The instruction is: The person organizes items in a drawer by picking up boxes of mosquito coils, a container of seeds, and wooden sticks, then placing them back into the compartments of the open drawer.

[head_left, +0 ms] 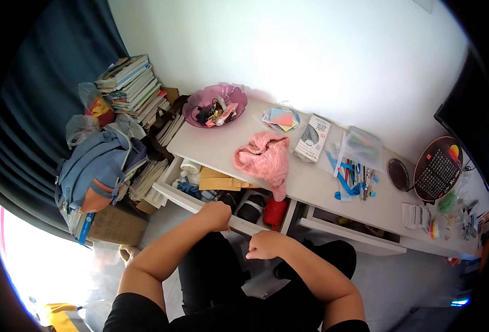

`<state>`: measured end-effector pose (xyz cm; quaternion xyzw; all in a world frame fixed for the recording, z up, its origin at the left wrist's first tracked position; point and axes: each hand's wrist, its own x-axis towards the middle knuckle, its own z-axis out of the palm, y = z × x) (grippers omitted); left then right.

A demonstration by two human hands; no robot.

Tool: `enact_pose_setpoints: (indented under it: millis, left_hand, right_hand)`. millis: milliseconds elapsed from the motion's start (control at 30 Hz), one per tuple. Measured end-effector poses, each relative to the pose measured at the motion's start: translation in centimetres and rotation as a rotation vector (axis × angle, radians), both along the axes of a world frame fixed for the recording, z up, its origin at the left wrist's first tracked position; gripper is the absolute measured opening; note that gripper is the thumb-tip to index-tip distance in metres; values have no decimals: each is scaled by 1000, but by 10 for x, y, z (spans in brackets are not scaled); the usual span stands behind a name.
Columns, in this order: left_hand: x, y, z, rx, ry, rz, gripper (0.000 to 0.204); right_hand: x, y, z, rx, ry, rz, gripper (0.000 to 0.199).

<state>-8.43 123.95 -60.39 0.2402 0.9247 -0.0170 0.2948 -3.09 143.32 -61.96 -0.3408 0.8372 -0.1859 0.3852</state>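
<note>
My left hand is closed at the front edge of the pulled-out left drawer; its fingertips are turned away from view. Just in front of the same drawer, my right hand is curled closed, knuckles up; whatever it may hold is hidden. Inside the drawer lie brown envelopes, a blue bundle, a black rounded item with a pale band and a red pouch. A pink fluffy cloth hangs partly over the desk edge above the drawer.
A second drawer stands pulled out at right. On the desk are a purple bowl of small items, a white box, several pens and a dark round board. A blue backpack and stacked books stand left.
</note>
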Motion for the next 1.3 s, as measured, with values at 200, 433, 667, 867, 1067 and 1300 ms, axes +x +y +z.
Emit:
enact_pose_setpoints:
  millis: [200,433,667,867,1067,1300]
  left_hand:
    - [-7,5,-26,55,310,97,18]
    - [9,25,-6,218,200,129,25]
    - [-87,-16,3,1078,-166,767,39]
    - [-199,-32,1,1701,-91,1690,37]
    - [-234,-40,-12,1869,-123,1634,24]
    - [-196,-102,11,2093,-21,1482,23]
  right_hand:
    - [-4,-11,1,202,238,-228,38]
    - [-18,-11,13,178,262,-260,38]
    - [-49,-2,37,-243,548,-562,38]
    - [-109,-30,16,-106,1206,-719,32]
    - [-125,-66,-45,-343,968,-494,19]
    - [-224,-70,1,-315,1385,-656,19]
